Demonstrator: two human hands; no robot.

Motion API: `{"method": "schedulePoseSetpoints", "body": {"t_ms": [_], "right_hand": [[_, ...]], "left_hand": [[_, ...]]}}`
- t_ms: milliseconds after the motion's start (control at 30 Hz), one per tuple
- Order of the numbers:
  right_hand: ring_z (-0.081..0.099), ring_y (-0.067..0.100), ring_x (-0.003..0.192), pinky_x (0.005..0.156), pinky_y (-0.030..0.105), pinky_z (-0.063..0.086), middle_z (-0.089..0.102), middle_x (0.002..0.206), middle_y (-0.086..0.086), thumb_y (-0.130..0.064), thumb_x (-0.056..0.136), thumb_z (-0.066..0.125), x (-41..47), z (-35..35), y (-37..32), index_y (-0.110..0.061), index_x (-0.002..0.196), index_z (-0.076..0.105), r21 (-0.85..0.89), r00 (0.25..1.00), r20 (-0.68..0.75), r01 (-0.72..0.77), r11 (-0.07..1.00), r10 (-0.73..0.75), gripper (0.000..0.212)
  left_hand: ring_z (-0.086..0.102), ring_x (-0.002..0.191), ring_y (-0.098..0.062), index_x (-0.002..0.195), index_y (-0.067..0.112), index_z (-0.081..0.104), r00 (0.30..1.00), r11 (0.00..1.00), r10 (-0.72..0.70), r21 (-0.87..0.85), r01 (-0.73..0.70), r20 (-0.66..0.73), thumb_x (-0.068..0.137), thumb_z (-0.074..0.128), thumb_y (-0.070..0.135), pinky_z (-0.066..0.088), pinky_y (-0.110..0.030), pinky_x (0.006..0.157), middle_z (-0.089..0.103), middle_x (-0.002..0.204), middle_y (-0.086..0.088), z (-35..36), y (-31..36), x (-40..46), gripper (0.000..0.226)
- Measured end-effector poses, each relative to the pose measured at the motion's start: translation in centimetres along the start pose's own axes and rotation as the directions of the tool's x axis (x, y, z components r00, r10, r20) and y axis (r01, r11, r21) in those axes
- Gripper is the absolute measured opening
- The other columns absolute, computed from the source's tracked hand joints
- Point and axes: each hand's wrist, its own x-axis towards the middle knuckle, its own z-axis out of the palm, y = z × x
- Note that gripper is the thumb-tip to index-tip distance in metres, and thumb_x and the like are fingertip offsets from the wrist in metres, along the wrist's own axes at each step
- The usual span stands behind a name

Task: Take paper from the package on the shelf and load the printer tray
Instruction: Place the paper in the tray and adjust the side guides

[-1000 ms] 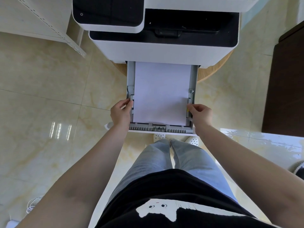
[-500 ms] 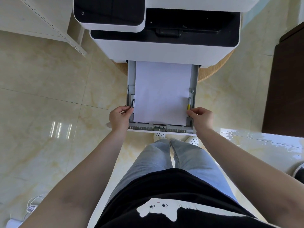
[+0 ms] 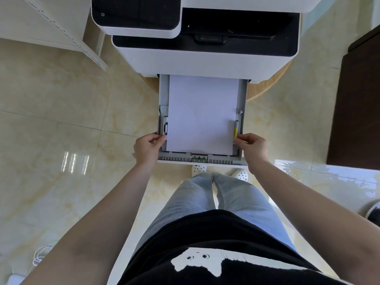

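Note:
The white printer (image 3: 201, 58) stands ahead with its grey paper tray (image 3: 243, 95) pulled out toward me. A stack of white paper (image 3: 202, 114) lies flat inside the tray, between the side guides. My left hand (image 3: 147, 148) grips the tray's left side near its front corner. My right hand (image 3: 251, 148) grips the right side, fingertips just below the yellow guide tab (image 3: 236, 131). The paper package and its shelf are out of view.
A white perforated shelf frame (image 3: 82, 42) stands at the upper left. A dark brown cabinet (image 3: 357, 103) is on the right. The printer rests on a round wooden table (image 3: 265, 87). Below are glossy floor tiles, my legs and white shoes (image 3: 240, 174).
Both hands have slid back along the tray sides from the guides toward the front corners. The paper and tray have hardly moved.

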Motion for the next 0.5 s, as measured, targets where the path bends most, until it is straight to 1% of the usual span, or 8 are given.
{"method": "schedulePoseSetpoints", "body": {"t_ms": [100, 200, 300, 433, 500], "right_hand": [[0.063, 0.021, 0.076, 0.076, 0.032, 0.053, 0.07, 0.077, 0.0, -0.009, 0.074, 0.075, 0.03, 0.31, 0.0, -0.024, 0.067, 0.069, 0.007, 1.0, -0.021, -0.012, 1.0, 0.012, 0.018], [0.062, 0.023, 0.076, 0.08, 0.037, 0.054, 0.07, 0.08, 0.004, -0.007, 0.074, 0.075, 0.01, 0.64, 0.11, -0.023, 0.067, 0.068, 0.026, 0.999, -0.045, -0.021, 0.999, 0.023, 0.018], [0.062, 0.023, 0.077, 0.083, 0.039, 0.054, 0.071, 0.082, 0.006, -0.007, 0.074, 0.075, -0.02, 0.81, 0.13, -0.022, 0.067, 0.068, 0.034, 0.998, -0.055, -0.027, 0.999, 0.029, 0.018], [0.063, 0.023, 0.079, 0.082, 0.038, 0.054, 0.072, 0.084, 0.004, -0.009, 0.075, 0.074, -0.07, 0.66, 0.21, -0.024, 0.069, 0.068, 0.004, 0.999, -0.039, -0.005, 1.0, 0.005, 0.017], [0.065, 0.023, 0.081, 0.08, 0.035, 0.054, 0.072, 0.086, 0.003, -0.012, 0.077, 0.074, -0.05, 0.38, 0.26, -0.026, 0.071, 0.068, -0.018, 1.0, -0.018, 0.008, 1.0, -0.008, 0.016]], "left_hand": [[0.061, 0.068, -0.009, 0.088, 0.012, 0.076, 0.999, 0.999, -0.034, -0.016, 0.034, -0.016, 0.08, 0.074, 0.028, 0.044, -0.021, 0.063, 0.069, 0.075, 0.003, 0.43, 0.08, -0.1, 0.018], [0.061, 0.069, -0.01, 0.087, 0.013, 0.076, 0.998, 0.998, -0.058, -0.024, 0.058, -0.016, 0.079, 0.074, 0.029, 0.045, -0.021, 0.064, 0.07, 0.076, 0.002, 0.51, 0.12, 0.01, 0.018], [0.063, 0.072, -0.014, 0.088, 0.012, 0.076, 0.997, 0.997, -0.075, -0.037, 0.075, -0.014, 0.079, 0.075, 0.029, 0.047, -0.024, 0.068, 0.072, 0.08, -0.001, 0.47, 0.16, 0.07, 0.019], [0.063, 0.077, -0.016, 0.089, 0.012, 0.076, 0.997, 0.997, -0.071, -0.022, 0.071, -0.003, 0.08, 0.074, 0.03, 0.048, -0.026, 0.072, 0.073, 0.083, -0.001, 0.32, 0.28, 0.06, 0.02], [0.063, 0.08, -0.014, 0.092, 0.01, 0.075, 0.999, 0.999, -0.045, 0.006, 0.044, 0.012, 0.081, 0.073, 0.029, 0.046, -0.023, 0.07, 0.072, 0.087, -0.001, 0.19, 0.27, 0.0, 0.022]]}}
